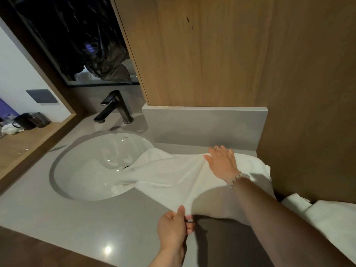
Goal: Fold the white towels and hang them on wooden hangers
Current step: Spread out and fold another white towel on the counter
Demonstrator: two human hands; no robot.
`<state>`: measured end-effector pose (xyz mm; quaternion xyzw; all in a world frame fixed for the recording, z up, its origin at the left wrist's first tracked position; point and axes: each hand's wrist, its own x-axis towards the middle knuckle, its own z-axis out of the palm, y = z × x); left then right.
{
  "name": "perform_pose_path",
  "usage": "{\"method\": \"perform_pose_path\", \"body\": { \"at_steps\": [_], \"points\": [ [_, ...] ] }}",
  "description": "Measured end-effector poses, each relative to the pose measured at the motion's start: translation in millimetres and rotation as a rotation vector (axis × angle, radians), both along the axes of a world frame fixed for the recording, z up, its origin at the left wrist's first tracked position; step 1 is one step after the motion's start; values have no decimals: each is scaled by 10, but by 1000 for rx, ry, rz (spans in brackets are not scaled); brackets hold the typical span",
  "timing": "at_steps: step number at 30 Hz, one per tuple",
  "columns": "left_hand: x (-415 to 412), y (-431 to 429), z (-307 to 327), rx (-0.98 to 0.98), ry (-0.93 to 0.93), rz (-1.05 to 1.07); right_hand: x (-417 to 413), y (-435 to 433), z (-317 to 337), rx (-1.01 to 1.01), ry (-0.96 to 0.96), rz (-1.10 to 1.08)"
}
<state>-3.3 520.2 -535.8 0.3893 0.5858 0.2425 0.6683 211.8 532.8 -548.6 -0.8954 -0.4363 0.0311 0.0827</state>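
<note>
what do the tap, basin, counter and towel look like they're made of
Tap: probably metal with a matte black coat, hardly any shine. Basin: likely glazed white ceramic, given its sharp glossy highlights. Counter: smooth grey stone or solid surface, I cannot tell which; it gives a soft lamp reflection. Towel: soft white cloth that creases and drapes into the basin.

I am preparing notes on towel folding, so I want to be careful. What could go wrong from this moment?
1. One end of the white towel droops into the sink, so it may pick up any water there.
2. The left hand pinches only a small bit of edge, which may slip when pulled.
3. The right hand presses flat on creased cloth, so the fold may come out crooked.
</note>
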Motion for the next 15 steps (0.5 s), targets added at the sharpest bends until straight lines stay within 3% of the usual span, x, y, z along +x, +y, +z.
{"method": "perform_pose_path", "body": {
  "at_steps": [6, 10, 15],
  "points": [
    [-12, 125, 82, -53, -94, -9, 67, 1, 61, -16, 108, -8],
    [-114, 545, 249, -27, -193, 174, -102, 242, 128, 44, 139, -14],
    [-196, 973, 211, -31, -99, 184, -424, 728, 174, 23, 220, 118]
  ]
}}
